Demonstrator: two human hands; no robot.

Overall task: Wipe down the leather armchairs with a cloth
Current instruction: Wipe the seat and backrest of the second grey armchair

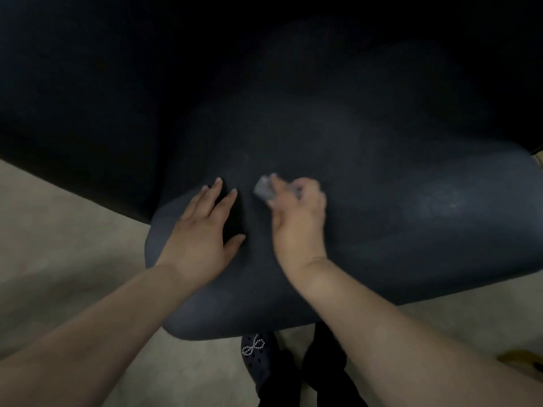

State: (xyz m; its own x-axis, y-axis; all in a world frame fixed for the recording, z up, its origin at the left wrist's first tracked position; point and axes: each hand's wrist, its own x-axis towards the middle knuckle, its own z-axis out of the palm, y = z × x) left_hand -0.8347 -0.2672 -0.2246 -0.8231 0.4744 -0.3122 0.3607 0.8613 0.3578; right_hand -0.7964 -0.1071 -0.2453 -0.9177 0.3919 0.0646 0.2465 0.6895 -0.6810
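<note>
1. Head view: a dark leather armchair point(382, 201) is seen from above, its rounded seat cushion filling the middle of the picture and its back lost in shadow at the top.
2. The left hand point(202, 230) is laid flat on the near-left part of the cushion, fingers straight and spread, nothing held; it appears to brace the body.
3. The right hand point(296, 215) is curled around a small pale grey cloth point(264, 188), which is pinched in the fingers and pressed to the leather. The hand is blurred, so finer finger detail cannot be told.
4. The cloth lies just beside the left hand's fingertips, toward the right, near the centre of the seat. It is bunched, so no long axis can be made out.
5. The wide right stretch of cushion, judged the ground left to wipe, lies away from the cloth on the right hand's own side; that hand is the nearer one.
6. Pale floor point(58, 230) and a dark shoe point(258, 359) with a beaded bow are seen below the seat edge.
</note>
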